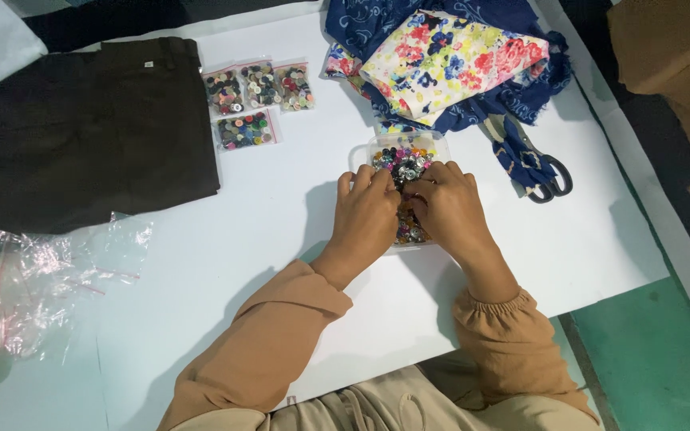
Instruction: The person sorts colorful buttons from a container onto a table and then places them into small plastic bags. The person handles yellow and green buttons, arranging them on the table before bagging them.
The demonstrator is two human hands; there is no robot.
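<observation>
Seen from above my head, the white desk [225, 239] carried everything, and I sat at its near edge with both forearms stretched forward in tan sleeves. Dark folded trousers [81, 128] lay flat toward the far left corner, and a heap of printed cloth, navy under a bright floral piece [449, 60], sat at the far edge to the right of middle. Crumpled clear plastic bags [49, 271] rested near the left edge. Black-handled scissors [549, 179] lay just beside the cloth, partly wrapped by a navy strip. Four small zip bags of sorted buttons [257, 100] were lined up beside the trousers.

The clear plastic tub [381, 148] of mixed buttons [402, 160] stood about mid-desk, just in front of the cloth heap, and my hands covered most of it. I judged the tub light and stiff but thin-walled, easy to slide or tip on the smooth surface, and best steadied by its rim or side walls. The buttons themselves looked hard, glossy and tiny, likely to skid away from a loose grip; each would want a fingertip pinch across its edge.

My left hand [369, 211] rested palm down over the tub, fingers curled into the pile. My right hand [449, 203] met it from the other side, knuckles raised and fingers bent down and close together among the buttons. Whether either hand pinched a single button, I could not tell, since the fingertips were hidden.
</observation>
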